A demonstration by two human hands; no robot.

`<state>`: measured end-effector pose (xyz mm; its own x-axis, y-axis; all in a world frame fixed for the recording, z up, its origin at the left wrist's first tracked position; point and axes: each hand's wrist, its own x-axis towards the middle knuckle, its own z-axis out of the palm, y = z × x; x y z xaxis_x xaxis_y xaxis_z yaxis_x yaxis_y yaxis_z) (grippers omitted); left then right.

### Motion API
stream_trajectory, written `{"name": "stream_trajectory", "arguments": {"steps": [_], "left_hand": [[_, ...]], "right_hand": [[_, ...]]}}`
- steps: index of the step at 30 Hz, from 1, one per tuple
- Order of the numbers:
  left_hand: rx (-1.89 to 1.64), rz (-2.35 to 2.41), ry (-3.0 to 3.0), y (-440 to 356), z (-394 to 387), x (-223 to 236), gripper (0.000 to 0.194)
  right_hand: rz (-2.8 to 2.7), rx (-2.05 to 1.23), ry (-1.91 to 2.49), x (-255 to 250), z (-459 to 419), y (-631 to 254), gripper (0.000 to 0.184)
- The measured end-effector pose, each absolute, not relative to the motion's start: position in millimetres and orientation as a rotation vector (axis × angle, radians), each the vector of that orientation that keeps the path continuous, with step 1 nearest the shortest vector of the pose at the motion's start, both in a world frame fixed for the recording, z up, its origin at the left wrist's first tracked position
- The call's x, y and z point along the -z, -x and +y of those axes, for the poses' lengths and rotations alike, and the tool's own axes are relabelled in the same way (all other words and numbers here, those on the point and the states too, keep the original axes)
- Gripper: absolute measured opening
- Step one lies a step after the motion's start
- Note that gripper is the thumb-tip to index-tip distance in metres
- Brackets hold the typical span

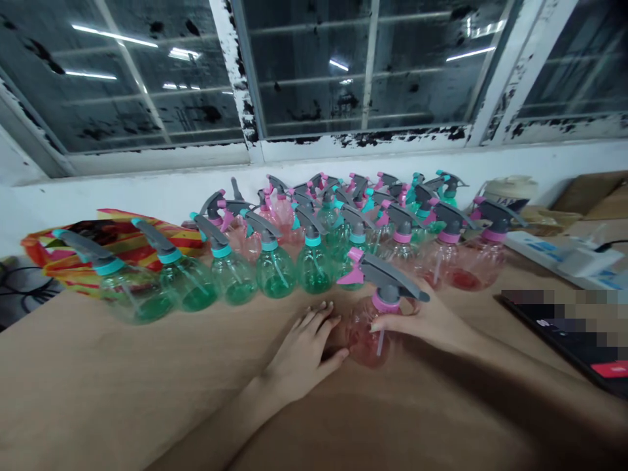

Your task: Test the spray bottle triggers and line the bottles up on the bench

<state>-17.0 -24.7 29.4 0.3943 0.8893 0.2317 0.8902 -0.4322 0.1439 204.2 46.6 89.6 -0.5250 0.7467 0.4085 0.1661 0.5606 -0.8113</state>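
My right hand [422,324] grips a clear pink spray bottle [366,337] around its upper body, just below the pink collar. The bottle has a grey trigger head with a pink nozzle that points left, and a pale tube shows inside. My left hand [307,347] lies with its fingers stretched out on the wooden table [196,392], close to the left side of that bottle. Behind the hands stands a row of spray bottles, green ones [275,271] with turquoise collars to the left and pink ones [483,261] to the right.
More spray bottles crowd toward the wall below the window. A red and yellow bag [63,261] lies at the left. On the right are a power strip [540,252] with a plug, a dark phone-like device [549,333], and a white tub [510,190] farther back.
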Motion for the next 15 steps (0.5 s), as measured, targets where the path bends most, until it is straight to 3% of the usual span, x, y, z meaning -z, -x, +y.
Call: {"name": "stream_trajectory", "arguments": {"steps": [8, 15], "left_hand": [[0.446, -1.654, 2.606, 19, -22, -28, 0.044], [0.421, -1.654, 2.596, 21, -20, -32, 0.045]], "right_hand": [[-1.918, -0.823, 0.816, -88, 27, -222, 0.024], [-1.793, -0.72, 1.06, -91, 25, -291, 0.026]]}}
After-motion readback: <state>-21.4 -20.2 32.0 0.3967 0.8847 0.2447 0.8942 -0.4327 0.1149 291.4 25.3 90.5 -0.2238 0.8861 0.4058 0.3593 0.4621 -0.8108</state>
